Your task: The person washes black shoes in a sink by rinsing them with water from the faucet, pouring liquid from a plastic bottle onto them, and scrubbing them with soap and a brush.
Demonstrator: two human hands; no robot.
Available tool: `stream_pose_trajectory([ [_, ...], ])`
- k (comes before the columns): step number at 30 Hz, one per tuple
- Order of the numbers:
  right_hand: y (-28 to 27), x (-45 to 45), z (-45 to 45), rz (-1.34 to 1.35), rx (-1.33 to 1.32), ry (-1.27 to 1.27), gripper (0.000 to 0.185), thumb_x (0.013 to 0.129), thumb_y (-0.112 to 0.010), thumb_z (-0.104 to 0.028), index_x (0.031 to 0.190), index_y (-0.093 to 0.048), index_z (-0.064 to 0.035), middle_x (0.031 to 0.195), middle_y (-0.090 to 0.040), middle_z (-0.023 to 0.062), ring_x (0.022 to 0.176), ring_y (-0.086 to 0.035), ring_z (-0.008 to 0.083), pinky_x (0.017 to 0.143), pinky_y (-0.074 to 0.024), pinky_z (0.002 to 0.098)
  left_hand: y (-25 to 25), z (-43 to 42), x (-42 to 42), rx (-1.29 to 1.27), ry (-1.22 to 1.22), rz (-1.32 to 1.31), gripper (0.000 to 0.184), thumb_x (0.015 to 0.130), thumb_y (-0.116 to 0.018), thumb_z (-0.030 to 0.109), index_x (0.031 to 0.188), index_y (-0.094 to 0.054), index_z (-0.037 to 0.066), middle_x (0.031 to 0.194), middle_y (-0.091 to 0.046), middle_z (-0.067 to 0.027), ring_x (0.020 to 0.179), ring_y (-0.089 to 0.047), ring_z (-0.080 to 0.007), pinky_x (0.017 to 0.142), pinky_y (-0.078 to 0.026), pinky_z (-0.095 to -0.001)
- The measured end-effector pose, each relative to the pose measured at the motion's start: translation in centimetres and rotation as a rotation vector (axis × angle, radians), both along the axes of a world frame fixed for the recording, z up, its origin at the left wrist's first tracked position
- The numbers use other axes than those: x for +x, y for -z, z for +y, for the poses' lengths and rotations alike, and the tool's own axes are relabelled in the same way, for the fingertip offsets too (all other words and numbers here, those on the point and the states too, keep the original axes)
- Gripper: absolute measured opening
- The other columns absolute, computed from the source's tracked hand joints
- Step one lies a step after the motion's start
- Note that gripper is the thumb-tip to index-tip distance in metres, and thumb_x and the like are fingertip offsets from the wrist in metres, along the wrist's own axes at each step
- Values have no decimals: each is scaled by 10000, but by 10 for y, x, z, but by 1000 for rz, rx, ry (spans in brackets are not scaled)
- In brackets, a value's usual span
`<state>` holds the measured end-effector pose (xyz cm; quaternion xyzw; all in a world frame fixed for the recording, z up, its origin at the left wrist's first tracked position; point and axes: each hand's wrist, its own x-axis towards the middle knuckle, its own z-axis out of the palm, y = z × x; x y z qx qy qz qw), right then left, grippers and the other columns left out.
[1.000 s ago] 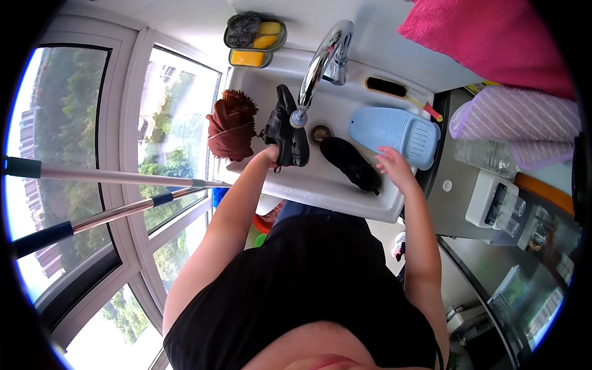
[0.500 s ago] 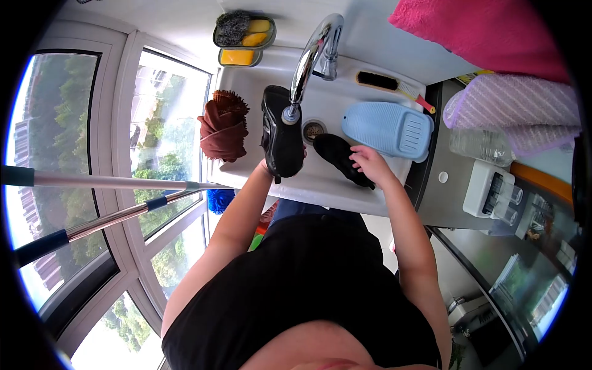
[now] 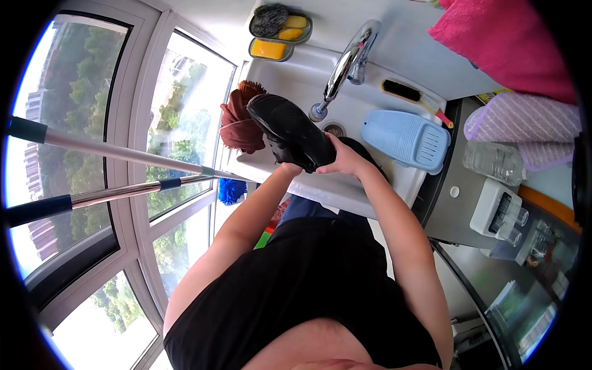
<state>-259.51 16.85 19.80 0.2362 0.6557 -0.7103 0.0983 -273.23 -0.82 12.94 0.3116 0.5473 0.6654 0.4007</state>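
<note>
A black shoe (image 3: 291, 126) is held over the white sink (image 3: 333, 197), its sole turned up and its length tilted toward the upper left. Closed under the heel end is my left hand (image 3: 292, 170), its fingers mostly hidden behind the shoe. My right hand (image 3: 343, 156) grips the same end from the right side. Behind my right wrist, a second black shoe (image 3: 357, 147) lies in the sink, largely covered. The chrome faucet (image 3: 345, 71) ends just above the held shoe's right edge, and no water shows from it. The drain (image 3: 335, 131) sits beside it.
A brown cloth (image 3: 240, 120) touches or sits behind the shoe toe. To the right are a blue washboard (image 3: 404, 139) and a scrub brush (image 3: 401, 90). Soap dishes (image 3: 280, 28) hold a scourer and yellow pieces. Two mop poles (image 3: 129, 149) cross at left.
The held shoe has moved away from under the faucet and tilted left. My right hand has left the other shoe and taken hold of this one. The view has shifted.
</note>
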Motion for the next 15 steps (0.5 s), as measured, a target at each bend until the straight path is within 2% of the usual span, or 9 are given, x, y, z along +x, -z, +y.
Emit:
stream_pose_trajectory([
  [2, -8, -2, -2, 94, 120, -87, 1233, 606, -958, -295, 1568, -240, -15, 1446, -500, 217, 1272, -565, 315, 1093, -433, 401, -7, -2, -3, -1, 46, 109, 531, 959, -657, 84, 1456, -470, 85, 1455, -519, -95, 1339, -494, -243, 1139, -407, -392],
  [4, -21, -1, -8, 65, 225, 11, 1162, 564, -946, -257, 1509, -324, 6, 1410, -507, 222, 1299, -533, 336, 1127, -397, 403, 2, -10, -14, -376, 141, -134, 462, 969, -641, 118, 1413, -525, 63, 1428, -549, -97, 1299, -538, -245, 1120, -427, -403],
  [7, -20, 6, -14, 197, 421, 127, 1055, 581, -931, -231, 1456, -386, -6, 1395, -502, 218, 1306, -517, 341, 1126, -399, 405, -4, -31, -18, -534, 98, -459, 436, 999, -595, 191, 1404, -534, 44, 1389, -585, -106, 1256, -581, -242, 1073, -464, -414],
  [8, -25, 9, -13, 190, 431, 131, 1055, 581, -931, -231, 1456, -386, -6, 1395, -502, 218, 1306, -517, 341, 1126, -399, 405, -10, -39, -23, -549, 154, -450, 414, 1024, -535, 249, 1373, -565, 28, 1333, -626, -106, 1233, -604, -241, 1015, -494, -417],
  [10, -33, 11, -11, 226, 467, 120, 1021, 587, -922, -217, 1441, -400, -18, 1407, -490, 208, 1315, -500, 344, 1129, -394, 405, 5, -56, -24, -570, 57, -311, 348, 1028, -544, 255, 1275, -637, 28, 1199, -686, -96, 1131, -647, -223, 944, -514, -365],
  [11, -33, 14, -13, 257, 436, 128, 992, 596, -918, -182, 1434, -407, -39, 1362, -518, 179, 1306, -499, 326, 1121, -382, 385, 0, -57, -24, -721, -12, -124, 335, 971, -565, 152, 1259, -646, 1, 1205, -686, -124, 1137, -655, -247, 968, -506, -380],
  [13, -34, 16, -16, 274, 461, 97, 979, 608, -914, -174, 1433, -406, -31, 1326, -538, 169, 1256, -539, 316, 1108, -402, 390, -4, -59, -23, -446, -68, 110, 299, 924, -649, 94, 1213, -663, 18, 1161, -704, -119, 1090, -668, -272, 932, -516, -389],
  [14, -35, 16, -16, 266, 465, 101, 979, 608, -914, -174, 1433, -406, -31, 1326, -538, 169, 1256, -539, 316, 1108, -402, 390, -21, -52, -22, -443, -60, 104, 299, 924, -649, 94, 1213, -663, 18, 1161, -704, -119, 1090, -668, -272, 932, -516, -389],
  [15, -35, 15, -16, 193, 327, 45, 953, 639, -904, -172, 1436, -401, -29, 1320, -547, 164, 1227, -560, 299, 1073, -440, 396, -39, -46, -24, -396, -71, 437, 304, 891, -655, 69, 1191, -664, 15, 1160, -705, -142, 1079, -671, -304, 930, -515, -398],
])
